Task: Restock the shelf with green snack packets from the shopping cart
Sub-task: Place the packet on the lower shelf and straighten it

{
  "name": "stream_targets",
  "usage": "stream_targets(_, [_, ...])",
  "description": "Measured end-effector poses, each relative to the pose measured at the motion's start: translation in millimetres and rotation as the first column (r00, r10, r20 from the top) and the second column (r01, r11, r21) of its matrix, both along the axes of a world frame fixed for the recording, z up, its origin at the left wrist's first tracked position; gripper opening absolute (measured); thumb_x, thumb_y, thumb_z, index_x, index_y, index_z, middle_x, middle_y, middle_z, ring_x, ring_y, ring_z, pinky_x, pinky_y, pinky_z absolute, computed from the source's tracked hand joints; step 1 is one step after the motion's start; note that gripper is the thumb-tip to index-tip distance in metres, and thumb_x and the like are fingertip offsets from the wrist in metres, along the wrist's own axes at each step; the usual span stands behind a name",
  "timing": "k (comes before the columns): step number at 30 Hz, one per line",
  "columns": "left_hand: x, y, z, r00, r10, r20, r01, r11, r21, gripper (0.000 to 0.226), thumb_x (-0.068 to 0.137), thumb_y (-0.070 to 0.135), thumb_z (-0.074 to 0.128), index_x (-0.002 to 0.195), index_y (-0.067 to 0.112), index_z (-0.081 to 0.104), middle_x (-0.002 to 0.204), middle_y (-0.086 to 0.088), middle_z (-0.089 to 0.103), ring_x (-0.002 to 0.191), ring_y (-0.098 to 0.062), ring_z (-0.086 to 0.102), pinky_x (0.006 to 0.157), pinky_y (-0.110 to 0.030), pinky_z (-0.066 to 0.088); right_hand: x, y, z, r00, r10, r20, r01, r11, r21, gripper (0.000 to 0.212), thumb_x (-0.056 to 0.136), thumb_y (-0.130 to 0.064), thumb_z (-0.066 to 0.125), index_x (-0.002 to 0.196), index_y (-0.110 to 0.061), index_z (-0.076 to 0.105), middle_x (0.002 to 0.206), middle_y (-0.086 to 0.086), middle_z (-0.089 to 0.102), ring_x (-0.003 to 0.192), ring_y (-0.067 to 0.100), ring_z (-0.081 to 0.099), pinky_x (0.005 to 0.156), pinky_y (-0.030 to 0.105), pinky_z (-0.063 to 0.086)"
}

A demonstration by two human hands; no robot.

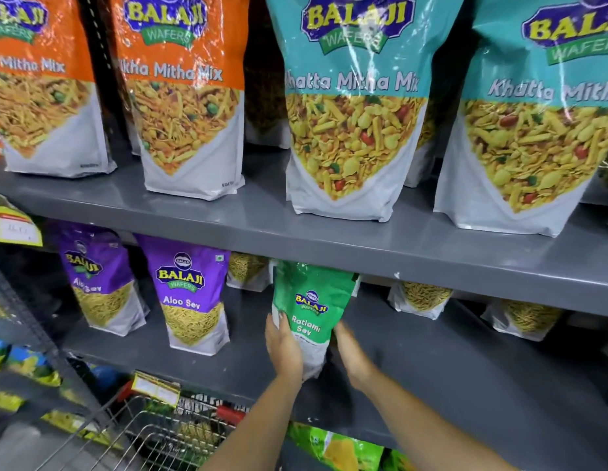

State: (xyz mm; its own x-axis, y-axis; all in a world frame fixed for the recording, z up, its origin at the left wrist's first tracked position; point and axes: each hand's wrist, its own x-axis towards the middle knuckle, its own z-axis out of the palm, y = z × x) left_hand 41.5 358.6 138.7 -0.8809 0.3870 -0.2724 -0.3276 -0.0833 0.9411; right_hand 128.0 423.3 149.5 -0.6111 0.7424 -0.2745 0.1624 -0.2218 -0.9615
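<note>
A green "Ratlami Sev" snack packet (309,311) stands upright on the lower grey shelf (431,362), its top close under the shelf above. My left hand (283,348) grips its left side and my right hand (352,355) presses against its right side. The wire shopping cart (153,433) is at the bottom left, below the shelf edge. More green packets (343,450) lie at the bottom centre, under my right forearm.
Two purple Aloo Sev packets (190,297) stand to the left on the same shelf, with smaller packs (419,297) at the back right. The upper shelf (329,232) holds orange and teal mix bags. A side rack (20,368) stands at far left.
</note>
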Motion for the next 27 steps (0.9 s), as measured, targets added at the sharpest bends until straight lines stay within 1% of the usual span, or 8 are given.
stream_targets(2, [-4.1,1.1,0.3,0.999,-0.011,0.033,0.01,0.999,0.036,0.083,0.066,0.064,0.044,0.139,0.024,0.04,0.144,-0.009,0.048,0.128,-0.027,0.05,0.108,-0.05,0.04,-2.2,4.5,2.6,1.0,0.005,0.01,-0.005,1.0,-0.03,0.041,0.091,-0.04,0.038,0.109,-0.012,0.062,0.115,0.002,0.069,0.11,0.017,0.061,0.096,0.035,0.047])
stream_targets(6, [11.7,-7.8,19.1,0.986,0.142,0.088,-0.14,0.99,-0.033,0.079,0.079,0.052,0.048,0.145,0.014,0.029,0.152,-0.01,0.035,0.137,-0.028,0.039,0.112,-0.048,0.033,-12.9,18.4,15.6,0.998,-0.025,-0.061,0.018,0.992,-0.127,0.042,0.1,-0.033,0.027,0.085,-0.023,0.065,0.07,-0.014,0.075,0.077,0.01,0.063,0.069,0.025,0.047])
stream_targets(9, [23.5,-12.9,22.6,0.98,0.163,0.111,-0.157,0.986,-0.059,0.053,0.092,0.037,0.045,0.139,0.012,0.038,0.143,-0.015,0.045,0.127,-0.034,0.047,0.106,-0.046,0.039,-21.0,15.9,8.8,0.985,-0.069,-0.157,0.032,0.972,-0.231,0.046,0.101,-0.034,0.027,0.087,-0.019,0.068,0.075,-0.004,0.078,0.072,0.013,0.071,0.067,0.029,0.051])
stream_targets(13, [12.7,-5.1,5.6,0.987,0.022,0.161,-0.035,0.997,0.075,0.046,0.081,0.053,0.047,0.108,0.017,0.058,0.123,-0.013,0.062,0.105,-0.03,0.061,0.097,-0.046,0.048,-27.4,-11.9,-8.3,0.985,-0.117,-0.13,0.071,0.947,-0.313,0.049,0.101,-0.038,0.025,0.087,-0.017,0.067,0.067,-0.004,0.077,0.057,0.007,0.072,0.051,0.018,0.056])
stream_targets(16, [-1.6,-2.8,2.4,0.928,-0.199,0.316,0.122,0.962,0.246,0.059,0.087,0.051,0.044,0.121,0.005,0.059,0.124,-0.024,0.061,0.111,-0.038,0.061,0.101,-0.051,0.047,-31.9,-32.7,-11.4,0.964,-0.244,-0.103,0.201,0.928,-0.314,0.057,0.092,-0.059,0.031,0.107,-0.016,0.065,0.093,0.001,0.077,0.084,0.016,0.074,0.079,0.035,0.06])
stream_targets(19, [-8.2,-8.7,6.4,0.924,-0.225,0.308,0.167,0.965,0.202,0.065,0.084,0.059,0.047,0.122,0.008,0.06,0.124,-0.018,0.063,0.113,-0.035,0.061,0.104,-0.05,0.045,-30.3,-16.8,-31.3,0.926,-0.345,-0.149,0.284,0.902,-0.324,0.074,0.073,-0.075,0.044,0.121,-0.02,0.057,0.121,0.008,0.067,0.105,0.025,0.067,0.098,0.046,0.051])
stream_targets(23, [26.4,-35.1,9.8,0.988,0.142,0.061,-0.149,0.982,0.116,0.042,0.096,0.034,0.042,0.134,0.015,0.048,0.135,0.003,0.049,0.129,-0.016,0.045,0.113,-0.036,0.032,-22.6,1.0,20.4,0.924,-0.355,-0.139,0.293,0.894,-0.339,0.057,0.092,-0.06,0.033,0.125,-0.017,0.051,0.121,-0.001,0.059,0.104,0.016,0.058,0.088,0.029,0.045])
stream_targets(27, [84.4,-51.2,-10.8,0.958,0.104,-0.266,-0.076,0.991,0.114,0.062,0.084,0.005,0.04,0.139,0.033,0.034,0.152,0.001,0.035,0.142,-0.014,0.03,0.118,-0.037,0.026,-28.6,22.2,26.6,0.965,-0.236,-0.11,0.203,0.946,-0.251,0.058,0.099,-0.05,0.022,0.119,-0.01,0.059,0.121,0.011,0.063,0.094,0.02,0.061,0.083,0.032,0.049])
